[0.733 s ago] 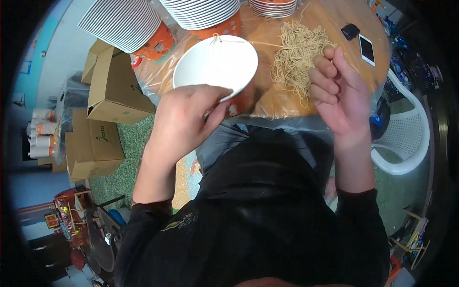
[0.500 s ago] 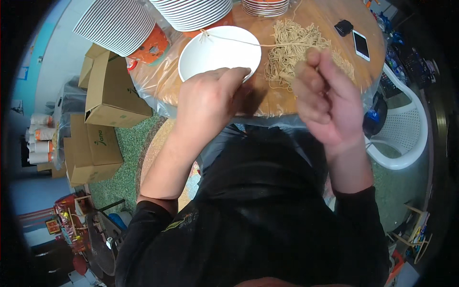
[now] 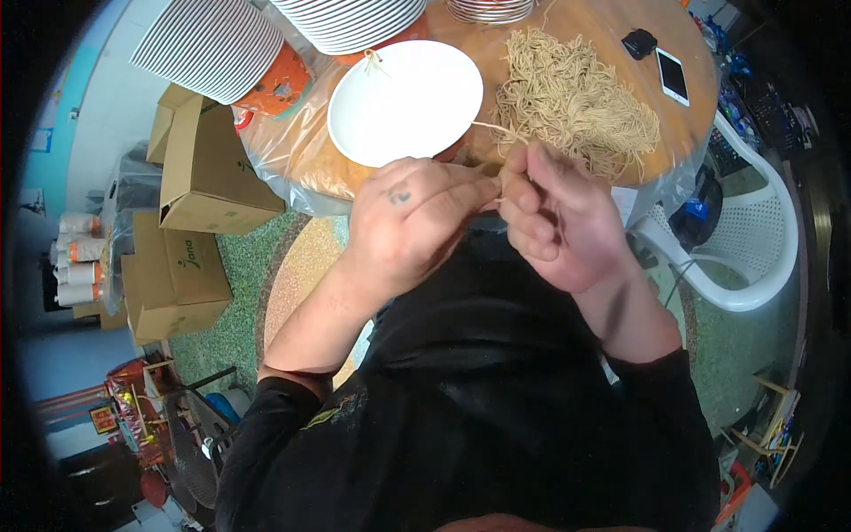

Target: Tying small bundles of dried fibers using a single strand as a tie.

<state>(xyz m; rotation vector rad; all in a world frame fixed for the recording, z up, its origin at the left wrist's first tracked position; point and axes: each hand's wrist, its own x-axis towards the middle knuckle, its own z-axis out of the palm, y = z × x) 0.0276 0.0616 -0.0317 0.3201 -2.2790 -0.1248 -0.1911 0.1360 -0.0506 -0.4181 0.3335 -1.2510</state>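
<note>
I'd call this a home workroom: heaped cord, stacked paper buckets, open cardboard boxes, a white plastic armchair.

Beyond the left grip, the top edge cuts off the tub stacks. The right grip hides part of the cord.

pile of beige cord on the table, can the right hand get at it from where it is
Most likely yes: the right hand is at the near edge of the pile of beige cord with nothing visible blocking it, though it seems occupied with a strand.
</note>
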